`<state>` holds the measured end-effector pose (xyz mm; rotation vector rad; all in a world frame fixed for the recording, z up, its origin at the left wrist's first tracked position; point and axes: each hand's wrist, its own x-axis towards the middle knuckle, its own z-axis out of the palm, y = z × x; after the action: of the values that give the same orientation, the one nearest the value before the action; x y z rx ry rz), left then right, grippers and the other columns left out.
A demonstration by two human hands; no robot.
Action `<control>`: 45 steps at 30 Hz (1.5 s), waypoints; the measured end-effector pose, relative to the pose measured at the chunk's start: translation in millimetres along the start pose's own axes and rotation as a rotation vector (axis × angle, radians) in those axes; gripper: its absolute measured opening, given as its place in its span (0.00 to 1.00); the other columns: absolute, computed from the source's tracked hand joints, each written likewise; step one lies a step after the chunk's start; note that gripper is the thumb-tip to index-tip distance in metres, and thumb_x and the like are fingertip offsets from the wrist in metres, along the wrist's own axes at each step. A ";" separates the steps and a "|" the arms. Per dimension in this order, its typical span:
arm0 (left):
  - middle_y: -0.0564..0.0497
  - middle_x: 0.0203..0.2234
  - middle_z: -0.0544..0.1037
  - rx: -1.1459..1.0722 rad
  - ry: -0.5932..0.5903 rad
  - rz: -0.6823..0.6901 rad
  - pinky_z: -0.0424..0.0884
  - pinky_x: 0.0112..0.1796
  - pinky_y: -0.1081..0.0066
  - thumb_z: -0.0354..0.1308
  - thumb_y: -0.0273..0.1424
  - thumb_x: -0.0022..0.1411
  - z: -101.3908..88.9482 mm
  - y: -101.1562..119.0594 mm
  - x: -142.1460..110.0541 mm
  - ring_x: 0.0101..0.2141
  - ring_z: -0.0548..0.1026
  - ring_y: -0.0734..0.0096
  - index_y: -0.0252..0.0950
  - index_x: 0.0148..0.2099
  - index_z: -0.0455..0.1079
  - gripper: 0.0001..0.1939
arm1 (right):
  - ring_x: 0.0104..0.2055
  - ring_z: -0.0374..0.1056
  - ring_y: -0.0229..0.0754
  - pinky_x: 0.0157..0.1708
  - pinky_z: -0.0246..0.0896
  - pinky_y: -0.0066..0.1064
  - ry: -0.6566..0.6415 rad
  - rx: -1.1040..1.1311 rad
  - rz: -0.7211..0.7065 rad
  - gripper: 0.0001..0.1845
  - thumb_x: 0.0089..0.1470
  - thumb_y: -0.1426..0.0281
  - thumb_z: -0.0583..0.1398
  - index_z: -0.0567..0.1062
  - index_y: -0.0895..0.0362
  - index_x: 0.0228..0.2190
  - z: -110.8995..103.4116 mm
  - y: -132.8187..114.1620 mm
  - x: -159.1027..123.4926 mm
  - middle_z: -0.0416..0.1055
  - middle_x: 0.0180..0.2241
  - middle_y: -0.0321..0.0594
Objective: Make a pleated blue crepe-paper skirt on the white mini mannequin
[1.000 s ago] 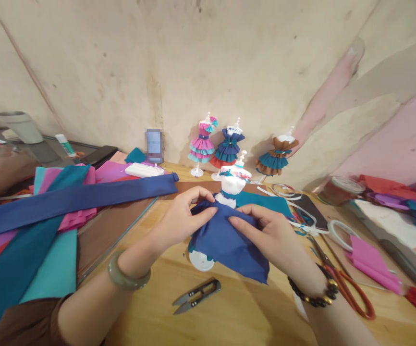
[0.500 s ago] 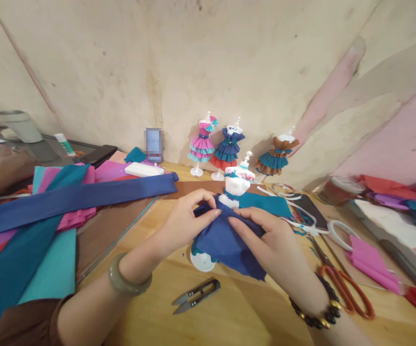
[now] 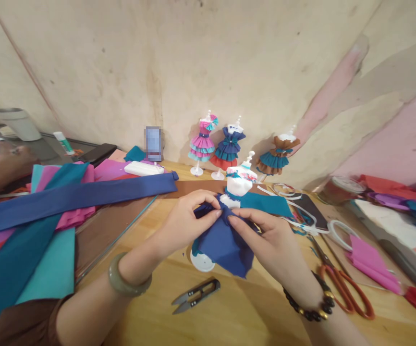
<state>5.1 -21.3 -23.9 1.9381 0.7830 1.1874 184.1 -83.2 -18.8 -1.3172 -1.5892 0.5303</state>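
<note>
A small white dress-form mannequin [image 3: 238,182] stands on a round white base [image 3: 202,261] in front of me. Blue fabric [image 3: 226,245] hangs over its lower half, with teal cloth showing beneath at the left. My left hand [image 3: 197,214] pinches the blue fabric at the waist between thumb and fingers. Just beside it, my right hand [image 3: 262,235] grips a gathered fold of the same cloth. Thread snips [image 3: 197,295] lie on the table below the base, touched by neither hand.
Three dressed mini mannequins [image 3: 201,144] stand along the wall. Fabric strips [image 3: 78,194] cover the left side. Orange-handled scissors [image 3: 345,288], a white cord loop [image 3: 337,235] and pink cloth [image 3: 373,264] lie at right. Another person's hand [image 3: 13,161] is at far left.
My right hand has drawn the blue fabric inward toward my left hand, making a fold at the waist. The cloth's lower corner has shifted left. My left hand keeps its pinch.
</note>
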 end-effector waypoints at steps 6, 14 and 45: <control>0.49 0.39 0.80 0.007 -0.005 -0.006 0.71 0.48 0.65 0.59 0.24 0.58 1.4 -1.2 -0.4 0.44 0.78 0.64 0.37 0.33 0.71 0.04 | 0.38 0.79 0.48 0.43 0.75 0.37 0.016 0.019 -0.026 0.08 0.54 0.64 0.64 0.84 0.52 0.34 1.8 2.1 0.4 0.84 0.36 0.39; 0.49 0.40 0.80 0.007 0.003 0.027 0.71 0.48 0.66 0.59 0.22 0.58 2.1 -2.5 -1.3 0.45 0.78 0.65 0.37 0.34 0.73 0.05 | 0.38 0.79 0.47 0.43 0.75 0.38 0.013 0.008 -0.039 0.09 0.55 0.64 0.64 0.84 0.52 0.35 1.9 4.8 1.3 0.83 0.36 0.39; 0.50 0.38 0.78 -0.015 -0.012 -0.011 0.69 0.47 0.64 0.60 0.24 0.57 4.1 0.4 -4.0 0.44 0.76 0.65 0.38 0.33 0.67 0.05 | 0.23 0.69 0.35 0.21 0.58 0.24 0.075 0.022 0.027 0.11 0.56 0.61 0.64 0.73 0.54 0.28 3.8 3.6 1.2 0.74 0.22 0.31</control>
<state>7.4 -25.8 -26.7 1.9247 0.7754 1.1705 182.7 -80.1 -22.9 -1.3282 -1.5022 0.5074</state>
